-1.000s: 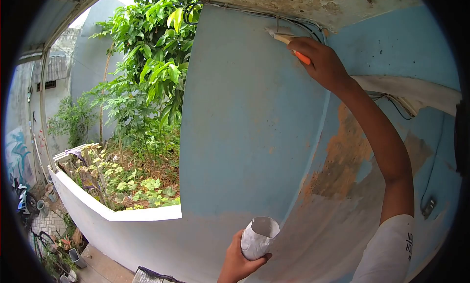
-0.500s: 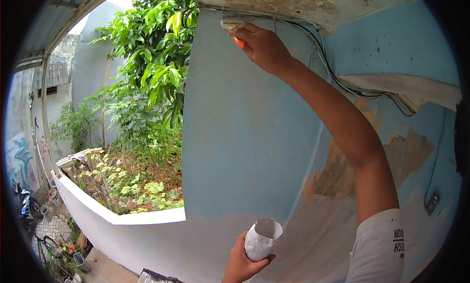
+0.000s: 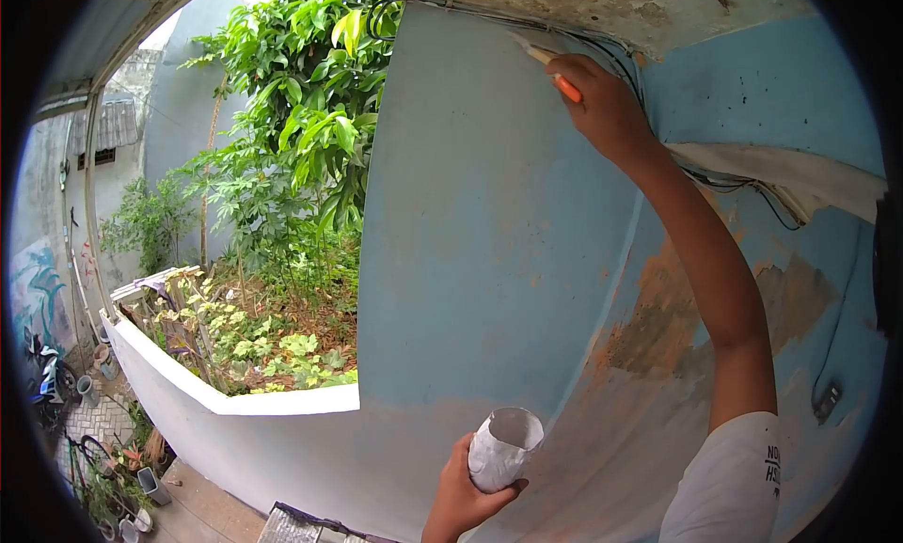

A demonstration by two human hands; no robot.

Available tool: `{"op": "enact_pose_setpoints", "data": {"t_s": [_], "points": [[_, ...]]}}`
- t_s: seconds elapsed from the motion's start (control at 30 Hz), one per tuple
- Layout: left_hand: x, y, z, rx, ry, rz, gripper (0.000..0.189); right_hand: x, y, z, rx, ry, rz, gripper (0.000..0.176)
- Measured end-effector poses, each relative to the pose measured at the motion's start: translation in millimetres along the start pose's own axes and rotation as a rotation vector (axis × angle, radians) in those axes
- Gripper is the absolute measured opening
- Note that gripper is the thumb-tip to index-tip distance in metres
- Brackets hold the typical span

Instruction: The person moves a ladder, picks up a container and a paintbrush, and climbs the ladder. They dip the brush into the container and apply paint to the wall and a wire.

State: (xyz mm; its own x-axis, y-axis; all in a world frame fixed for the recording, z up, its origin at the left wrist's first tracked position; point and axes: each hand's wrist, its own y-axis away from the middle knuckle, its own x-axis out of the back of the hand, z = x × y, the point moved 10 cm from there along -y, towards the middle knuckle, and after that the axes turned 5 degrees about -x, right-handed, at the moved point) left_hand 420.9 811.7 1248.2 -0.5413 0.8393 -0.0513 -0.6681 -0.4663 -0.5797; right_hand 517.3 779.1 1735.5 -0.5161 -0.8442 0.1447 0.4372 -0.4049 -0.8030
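High up at the blue wall point(image 3: 470, 233), my right hand point(image 3: 607, 106) is closed round a paintbrush point(image 3: 567, 86) with an orange handle. Its bristles point left and meet the upper wall, just under the cables point(image 3: 527, 24). Low in the view, my left hand point(image 3: 467, 496) grips a white, paint-smeared cup point(image 3: 503, 454) with its open mouth facing up. The cup is held in front of the wall's whitish lower part, and its bottom is partly covered by my fingers.
A stained ceiling slab point(image 3: 602, 7) hangs close above the brush. To the right the wall is peeling, with a socket point(image 3: 828, 402) on a cord. On the left, a low white wall point(image 3: 282, 404) borders a garden with leafy plants point(image 3: 310, 120).
My right hand has moved right and slightly down along the top of the wall with the paintbrush. My left hand stays nearly in place with the cup.
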Motion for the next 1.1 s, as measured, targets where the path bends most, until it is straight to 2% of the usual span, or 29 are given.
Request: {"op": "enact_pose_setpoints", "data": {"t_s": [0.13, 0.27, 0.33, 0.53, 0.63, 0.77, 0.87, 0.93, 0.97, 1.07, 1.1], "points": [[-2.5, 0.6, -3.8, 0.008, 0.007, -0.01, 0.097, 35.3, 29.7, 34.5, -0.172, 0.072, -0.045, 0.026], [-5.6, 1.1, -1.9, -0.016, 0.0, -0.014, 0.096, 35.0, 24.9, 22.7, -0.182, 0.105, -0.05, 0.025], [-6.9, 1.0, -0.6, -0.01, -0.001, -0.025, 0.096, 25.8, 4.9, -8.4, -0.013, 0.042, -0.005, 0.024], [-5.9, 0.5, 2.4, -0.005, -0.004, -0.024, 0.096, 12.1, -46.4, -13.5, 0.017, -0.066, -0.007, 0.022], [-1.4, -0.5, 2.7, -0.018, 0.008, -0.003, 0.094, 21.3, -27.4, -3.4, -0.05, -0.014, -0.124, 0.021], [0.1, 1.5, -0.1, 0.015, 0.015, 0.007, 0.093, 41.3, 9.1, 31.9, -0.067, 0.021, -0.152, 0.02], [-0.6, 0.3, 1.2, -0.032, 0.025, 0.016, 0.093, 58.5, -0.2, 28.2, -0.081, 0.033, -0.136, 0.02], [-4.8, 1.5, -0.5, -0.019, 0.027, -0.007, 0.093, 73.9, -23.9, 16.9, -0.114, -0.086, -0.009, 0.02], [-5.7, 0.8, -0.1, -0.018, 0.025, -0.016, 0.093, 67.1, -29.4, 16.5, -0.121, -0.081, -0.008, 0.02], [-5.2, -0.1, 1.3, -0.027, 0.025, -0.018, 0.092, 43.1, -31.1, 4.3, -0.043, -0.037, -0.084, 0.02], [-4.6, -0.1, -0.4, -0.031, 0.024, -0.015, 0.092, 33.1, -22.5, -3.6, -0.021, -0.063, -0.177, 0.02]]}}
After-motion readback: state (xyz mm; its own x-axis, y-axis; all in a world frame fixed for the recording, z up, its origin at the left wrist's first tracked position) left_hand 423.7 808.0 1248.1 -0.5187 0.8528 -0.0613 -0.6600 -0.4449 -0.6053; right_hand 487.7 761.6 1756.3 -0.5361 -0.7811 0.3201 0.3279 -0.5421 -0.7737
